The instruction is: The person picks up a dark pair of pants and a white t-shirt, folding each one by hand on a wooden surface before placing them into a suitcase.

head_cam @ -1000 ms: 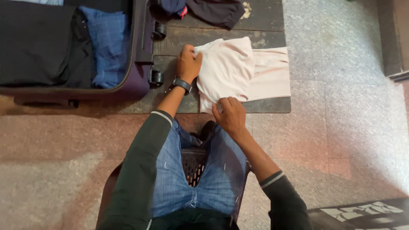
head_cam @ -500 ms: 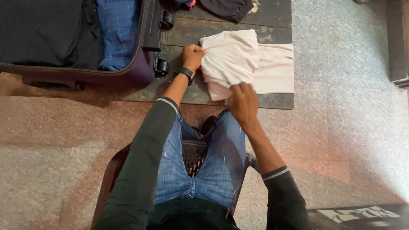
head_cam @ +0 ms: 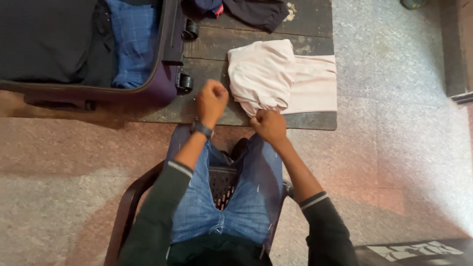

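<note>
A pale pink garment (head_cam: 266, 74) lies folded on a dark wooden board (head_cam: 212, 44) in front of my knees. My left hand (head_cam: 212, 100) is a closed fist just left of the garment, a black watch on its wrist, and no cloth shows in it. My right hand (head_cam: 268, 125) is closed on the garment's near edge, where the fabric bunches against the fingers. Both arms wear dark sleeves with striped cuffs.
An open purple suitcase (head_cam: 165, 83) with dark and blue checked clothes (head_cam: 130, 39) lies at the left on the board. A dark garment (head_cam: 251, 11) sits at the board's far end. I sit on a brown plastic chair (head_cam: 129, 207) on a speckled stone floor (head_cam: 394, 148).
My left hand has let go of the garment's left side and drawn back toward me as a fist. My right hand slid from the top of the fold to its near edge.
</note>
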